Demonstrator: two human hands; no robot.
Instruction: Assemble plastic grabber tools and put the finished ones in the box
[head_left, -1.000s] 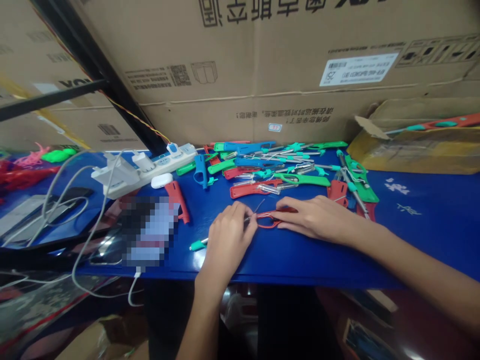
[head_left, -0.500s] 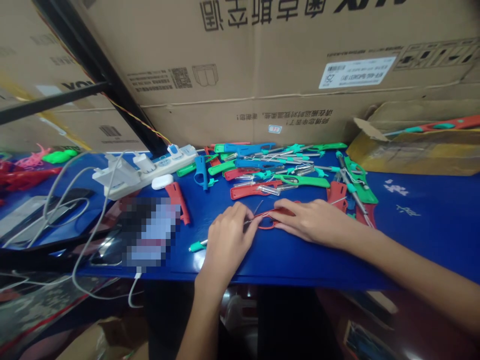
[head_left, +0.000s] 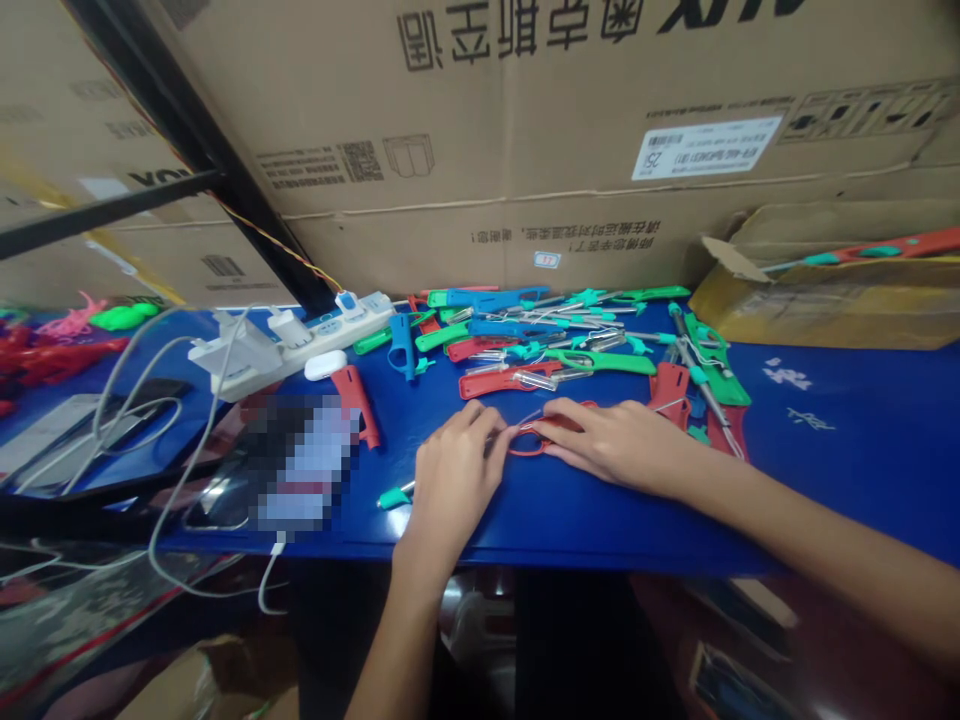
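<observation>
My right hand point(head_left: 600, 440) is closed on a red lighter handle point(head_left: 527, 446), whose trigger loop shows on the blue tabletop. At the loop's left end, my left hand point(head_left: 461, 465) is closed, thumb and forefinger pinched near a thin wire point(head_left: 529, 418). From under the left hand a metal lighter tube with a green tip point(head_left: 394, 497) sticks out to the left; the hand hides its middle. Just beyond my hands lie a red lighter handle point(head_left: 487, 384) with a clear-and-metal piece on it and a green handle point(head_left: 607, 362).
Several lighter parts are heaped at the back, before a big cardboard box point(head_left: 480, 130). An open carton point(head_left: 832, 300) stands at the right. To the left are a power strip point(head_left: 300, 345), a white earphone case point(head_left: 325, 365), a red handle point(head_left: 356, 405) and a blurred phone point(head_left: 300, 470) on a cable.
My left fingertips have shifted slightly at the handle's left end, and the thin wire now lies lower, closer to the handle. The right hand keeps its hold almost unmoved.
</observation>
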